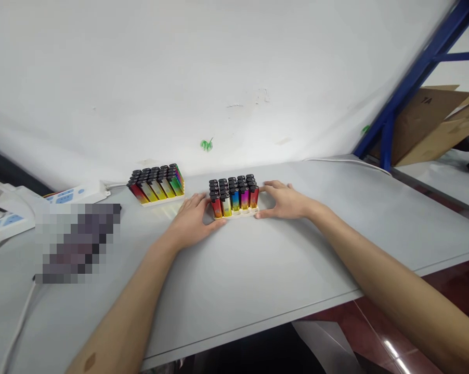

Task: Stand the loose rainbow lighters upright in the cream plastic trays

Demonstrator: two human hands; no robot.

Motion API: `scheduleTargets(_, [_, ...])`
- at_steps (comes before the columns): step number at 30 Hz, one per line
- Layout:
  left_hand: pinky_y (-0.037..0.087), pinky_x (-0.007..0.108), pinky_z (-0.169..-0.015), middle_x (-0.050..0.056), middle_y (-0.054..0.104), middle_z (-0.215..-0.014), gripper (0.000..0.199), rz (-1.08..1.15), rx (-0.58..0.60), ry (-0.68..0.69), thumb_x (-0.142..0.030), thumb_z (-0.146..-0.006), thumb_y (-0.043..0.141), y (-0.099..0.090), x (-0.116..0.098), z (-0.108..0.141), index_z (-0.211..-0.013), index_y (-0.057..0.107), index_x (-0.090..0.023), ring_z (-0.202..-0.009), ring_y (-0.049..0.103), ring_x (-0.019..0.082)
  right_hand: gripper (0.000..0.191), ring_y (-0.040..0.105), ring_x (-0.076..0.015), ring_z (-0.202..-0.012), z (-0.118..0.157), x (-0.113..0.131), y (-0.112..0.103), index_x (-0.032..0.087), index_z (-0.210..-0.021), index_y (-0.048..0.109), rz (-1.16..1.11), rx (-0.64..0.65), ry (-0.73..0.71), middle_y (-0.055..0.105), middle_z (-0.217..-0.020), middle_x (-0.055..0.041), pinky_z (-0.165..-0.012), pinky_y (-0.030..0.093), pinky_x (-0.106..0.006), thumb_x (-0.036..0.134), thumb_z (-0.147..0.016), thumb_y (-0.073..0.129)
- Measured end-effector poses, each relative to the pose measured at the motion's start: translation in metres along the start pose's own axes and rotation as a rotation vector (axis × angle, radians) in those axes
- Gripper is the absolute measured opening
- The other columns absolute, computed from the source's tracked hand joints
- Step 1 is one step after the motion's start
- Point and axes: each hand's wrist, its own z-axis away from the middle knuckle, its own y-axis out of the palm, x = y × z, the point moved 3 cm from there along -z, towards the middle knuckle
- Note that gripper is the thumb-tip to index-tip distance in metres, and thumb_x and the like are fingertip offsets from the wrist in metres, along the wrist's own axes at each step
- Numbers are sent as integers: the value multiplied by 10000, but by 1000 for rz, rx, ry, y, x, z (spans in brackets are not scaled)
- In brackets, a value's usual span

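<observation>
Between my two hands stands a white tray [240, 212] with rows of upright lighters [235, 196], metallic red, yellow, blue and magenta with black tops. Bare slots show along the front, from the middle to the right. My left hand [193, 221] grips the tray's left end, thumb at the front corner and fingers along the side. At the right end, my right hand [283, 201] has its thumb on the front corner and its fingers toward the back. A second tray [168, 201] full of similar lighters [156, 186] sits farther left, near the wall.
White power strips [76, 195] lie on the grey table [234, 280] at the left, beside a blurred-out dark object [80, 244] with a cable. A white wall rises behind. Blue rack posts [386, 140] and cardboard boxes [429, 124] stand at the right.
</observation>
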Motion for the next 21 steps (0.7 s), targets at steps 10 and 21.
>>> scheduleTargets(10, [342,507,-1174,146,495,-1471,733,18,1,-9,-678,-846,540,-1,-1,0,-1380,494,-177,-1414,403,368,938,251,-396,-1499,0,0,0,214,-1458,478,3,3,6,359,-1569,-224,-1152,138,-721,780,-727,636])
scheduleTargets(21, [341,485,-1169,136,508,-1444,703,-2,-18,14,-690,-855,527,-1,-2,-1,-1339,511,-182,-1376,438,342,937,282,-399,-1483,1,2,-2,204,-1454,481,7,3,3,367,-1563,-228,-1155,159,-704,780,-730,633])
